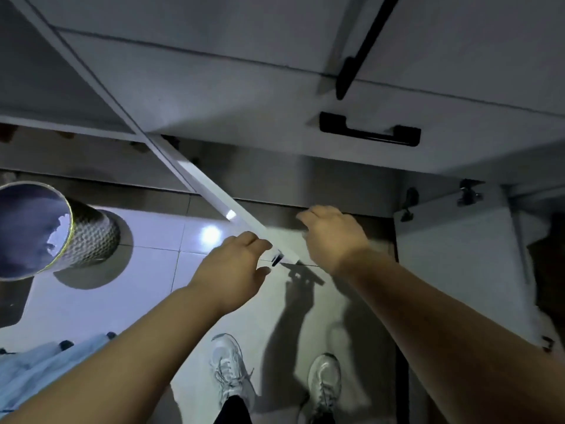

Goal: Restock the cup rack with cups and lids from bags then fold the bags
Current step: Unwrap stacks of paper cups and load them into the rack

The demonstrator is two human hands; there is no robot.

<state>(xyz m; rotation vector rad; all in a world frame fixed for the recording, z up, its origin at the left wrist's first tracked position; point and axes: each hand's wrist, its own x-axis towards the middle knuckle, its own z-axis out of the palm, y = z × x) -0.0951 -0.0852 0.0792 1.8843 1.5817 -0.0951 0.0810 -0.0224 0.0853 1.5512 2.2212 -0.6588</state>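
No cups, lids or cup rack show in the head view. A white cabinet door (214, 194) stands open, seen edge-on as a long diagonal strip above the floor. My left hand (232, 267) reaches to the lower end of that door edge, next to its black handle (277, 259), with fingers relaxed and holding nothing. My right hand (331, 237) hovers just right of the same edge, fingers loosely bent, and is empty too. Light blue crumpled material (39, 365), bag or cloth I cannot tell, lies at the lower left.
A round bin (88, 240) with a dark liner stands on the tiled floor at the left. White drawer fronts with black handles (370, 133) fill the top. A second open door (458, 270) is at the right. My shoes (229, 365) are below.
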